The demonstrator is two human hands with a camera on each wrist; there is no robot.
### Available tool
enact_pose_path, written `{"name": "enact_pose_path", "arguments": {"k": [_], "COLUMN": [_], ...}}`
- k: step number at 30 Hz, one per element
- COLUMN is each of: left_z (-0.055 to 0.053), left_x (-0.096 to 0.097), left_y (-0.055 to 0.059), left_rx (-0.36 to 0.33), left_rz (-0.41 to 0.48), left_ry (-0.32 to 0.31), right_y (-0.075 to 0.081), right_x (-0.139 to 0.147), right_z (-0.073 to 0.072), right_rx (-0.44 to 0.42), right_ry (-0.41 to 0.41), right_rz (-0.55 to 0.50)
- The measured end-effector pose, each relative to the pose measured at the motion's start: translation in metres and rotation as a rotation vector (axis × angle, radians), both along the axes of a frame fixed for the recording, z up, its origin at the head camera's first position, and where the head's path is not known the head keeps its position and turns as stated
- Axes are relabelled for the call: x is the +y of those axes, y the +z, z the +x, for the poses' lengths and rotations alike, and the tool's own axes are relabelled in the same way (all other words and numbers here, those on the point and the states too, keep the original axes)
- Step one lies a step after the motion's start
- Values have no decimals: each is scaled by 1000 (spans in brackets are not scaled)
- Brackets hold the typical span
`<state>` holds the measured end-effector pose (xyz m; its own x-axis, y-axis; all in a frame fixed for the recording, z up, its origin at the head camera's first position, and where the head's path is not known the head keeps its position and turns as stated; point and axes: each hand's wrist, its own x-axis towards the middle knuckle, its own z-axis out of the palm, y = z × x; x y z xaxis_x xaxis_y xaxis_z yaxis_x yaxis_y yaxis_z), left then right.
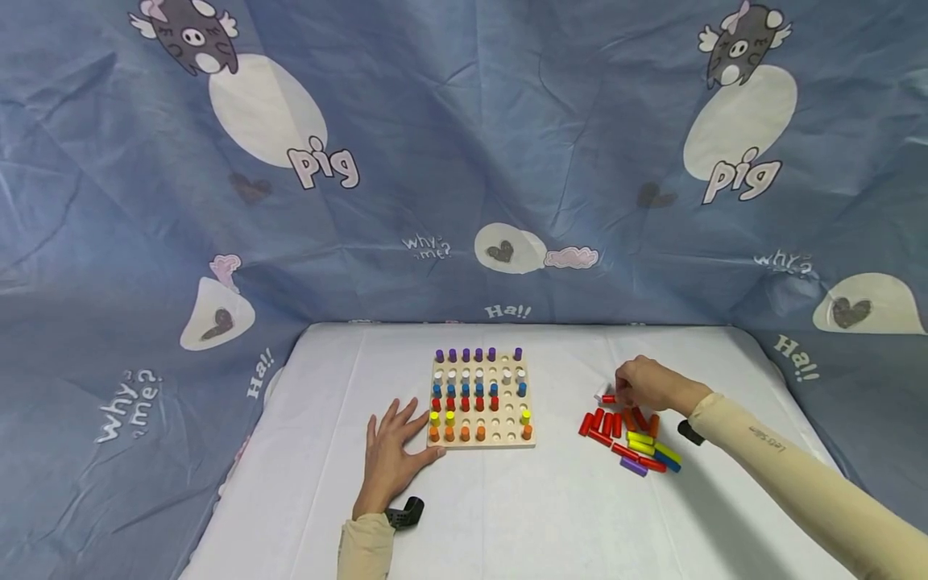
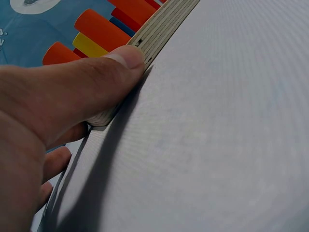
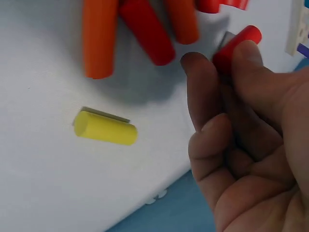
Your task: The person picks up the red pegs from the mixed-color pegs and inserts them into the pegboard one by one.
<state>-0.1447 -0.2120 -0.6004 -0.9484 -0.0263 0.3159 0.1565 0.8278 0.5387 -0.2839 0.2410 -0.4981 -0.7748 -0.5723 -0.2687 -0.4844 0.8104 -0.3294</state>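
A square wooden pegboard [image 1: 500, 441] with rows of purple, white, blue, red, yellow and orange pegs stands on the table; some holes on its right side are bare. At its front-left corner my left hand [image 1: 391, 455] has the thumb [image 2: 128, 57] against the front edge and the spread fingers along the left edge. Over the loose pegs to the right, my right hand [image 1: 645, 383] pinches a red peg [image 3: 248, 37] between thumb and index finger. A yellow peg [image 3: 106, 128] lies apart on the table near this hand.
Several red pegs [image 1: 606, 423] lie scattered below my right hand, with orange pegs [image 3: 100, 38] close to it. Nearer the front are yellow pegs [image 1: 641, 443], a blue peg [image 1: 669, 461] and a purple peg [image 1: 633, 466]. A blue printed cloth [image 1: 435, 161] hangs behind the white table.
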Motion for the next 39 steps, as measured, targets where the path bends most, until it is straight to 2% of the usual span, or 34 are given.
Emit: {"name": "enact_pose_path", "arguments": {"k": [3, 10, 15, 19, 29, 33, 39], "left_z": [0, 1, 2, 2, 2, 2, 2], "left_x": [-1, -1, 1, 1, 0, 0, 1], "left_y": [1, 1, 3, 3, 2, 2, 2], "left_rx": [-9, -32, -30, -57, -56, -62, -21], "left_rz": [0, 8, 5, 9, 2, 4, 2], "left_ry": [-1, -3, -1, 5, 0, 1, 1], "right_y": [6, 17, 26, 32, 36, 38, 36], "right_x": [-1, -1, -2, -7, -32, -46, -70], "right_z": [-1, -2, -4, -5, -3, -1, 2], "right_rx": [32, 61, 133, 187, 378, 402, 417], "right_ry": [40, 65, 97, 123, 230, 229, 220], "right_rz": [-35, -65, -115, -167, -269, -284, -320]}}
